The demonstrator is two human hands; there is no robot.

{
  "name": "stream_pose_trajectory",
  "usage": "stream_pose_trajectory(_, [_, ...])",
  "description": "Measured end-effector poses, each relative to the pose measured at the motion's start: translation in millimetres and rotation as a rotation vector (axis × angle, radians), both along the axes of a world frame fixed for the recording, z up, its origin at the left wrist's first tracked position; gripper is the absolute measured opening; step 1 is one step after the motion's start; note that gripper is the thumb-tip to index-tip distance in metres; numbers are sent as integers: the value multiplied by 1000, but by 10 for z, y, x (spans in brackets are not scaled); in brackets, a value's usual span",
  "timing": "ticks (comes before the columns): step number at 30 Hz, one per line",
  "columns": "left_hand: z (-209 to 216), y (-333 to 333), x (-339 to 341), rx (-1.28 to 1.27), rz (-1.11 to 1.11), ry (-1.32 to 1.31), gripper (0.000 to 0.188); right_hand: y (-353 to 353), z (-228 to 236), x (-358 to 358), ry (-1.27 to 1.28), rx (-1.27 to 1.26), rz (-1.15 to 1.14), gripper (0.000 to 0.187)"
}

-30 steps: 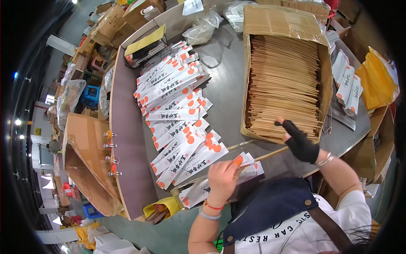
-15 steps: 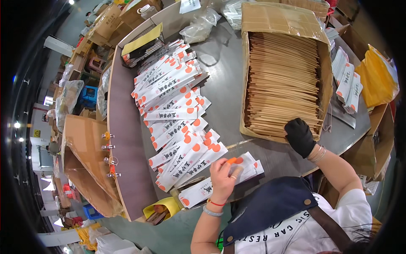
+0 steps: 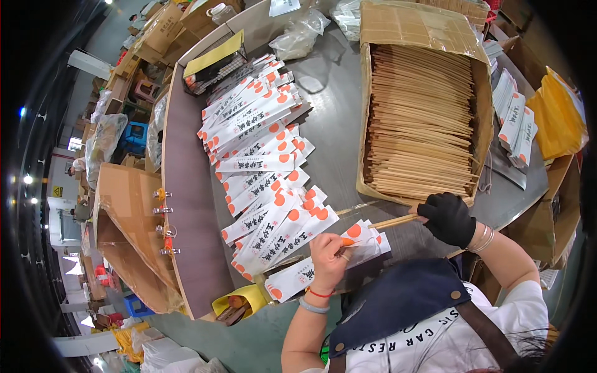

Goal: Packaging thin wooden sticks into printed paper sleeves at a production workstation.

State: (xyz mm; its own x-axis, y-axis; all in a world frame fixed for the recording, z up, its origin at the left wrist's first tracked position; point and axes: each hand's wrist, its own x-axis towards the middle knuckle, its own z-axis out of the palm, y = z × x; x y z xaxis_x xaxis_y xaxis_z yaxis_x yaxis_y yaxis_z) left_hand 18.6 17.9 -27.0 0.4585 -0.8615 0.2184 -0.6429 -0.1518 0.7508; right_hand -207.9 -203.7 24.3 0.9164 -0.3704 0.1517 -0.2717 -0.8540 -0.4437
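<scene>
My right hand (image 3: pixel 448 219), in a black glove, grips a pair of wooden chopsticks (image 3: pixel 393 221) that point left. Their tips reach the end of a white paper chopstick sleeve (image 3: pixel 356 232) with orange dots. My left hand (image 3: pixel 329 260) is bare, with a bit of orange on one finger, and pinches that sleeve over a small stack of sleeves (image 3: pixel 289 280) by the table's near edge. Whether the tips are inside the sleeve I cannot tell. Many more chopsticks (image 3: pixel 423 118) fill an open cardboard box (image 3: pixel 365 124) beyond my right hand.
A long spread of printed sleeves (image 3: pixel 255 163) covers the table's left part, beside a raised wooden side board (image 3: pixel 189 205). A wire basket (image 3: pixel 217 65) and a plastic bag (image 3: pixel 300 38) stand farther back. More sleeves (image 3: pixel 517 124) lie right of the box. A yellow container (image 3: pixel 245 301) sits near left.
My right hand has drawn chopsticks away from the near edge of the box and brought them left to the sleeve. My left hand stays at the sleeve.
</scene>
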Motion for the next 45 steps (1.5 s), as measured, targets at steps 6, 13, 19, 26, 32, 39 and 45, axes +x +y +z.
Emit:
stream_pose_trajectory(6, [72, 12, 43, -32, -23, 57, 20, 50, 97, 6, 8, 55, 90, 22])
stream_pose_trajectory(13, [184, -32, 29, -16, -100, -86, 17, 42, 60, 6, 196, 28, 96, 18])
stream_pose_trajectory(19, [593, -270, -205, -69, -307, -330, 12, 204, 126, 190, 256, 88, 135, 29])
stream_pose_trajectory(26, [610, -435, -305, -45, -440, -440, 17, 441, -9, 416, -587, 600, -63, 44])
stream_pose_trajectory(32, [325, -116, 100, 155, -3, -359, 34, -259, -516, 46, -109, -155, -238, 32])
stream_pose_trajectory(39, [-58, 11, -43, 14, 101, 57, 35, -268, -610, 15, -7, -197, -236, 20])
stream_pose_trajectory(45, [-17, 56, 2, 2, 18, -27, 24, -201, -151, 7, 37, 49, -246, 16])
